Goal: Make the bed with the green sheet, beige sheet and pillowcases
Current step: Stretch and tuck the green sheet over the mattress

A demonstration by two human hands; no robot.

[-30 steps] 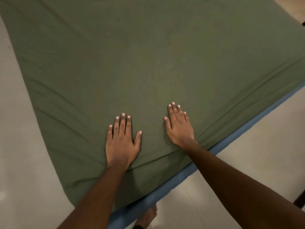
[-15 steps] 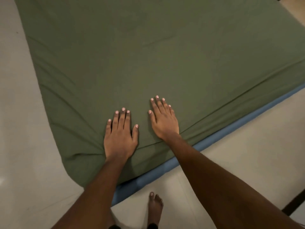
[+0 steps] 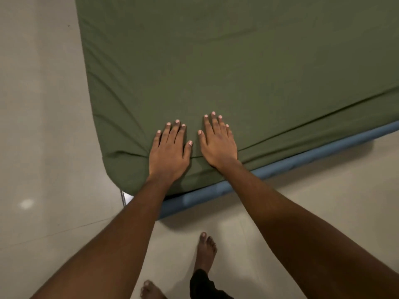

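Toward the left-hand corner, my flat, empty left hand and right hand have slid together; olive-green fabric sheet nearly smooth.

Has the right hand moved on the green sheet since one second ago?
Yes. The right hand slid over the green sheet toward its rounded corner, now close beside the left hand.

Green sheet spread over the mattress

The dark olive sheet lay stretched flat across the top, mostly smooth, with faint fold lines towards the far side and long creases bunched along the near edge. Its rounded near-left corner wrapped down over the side. Along the near hem it stopped short, leaving a strip of the blue mattress showing underneath.
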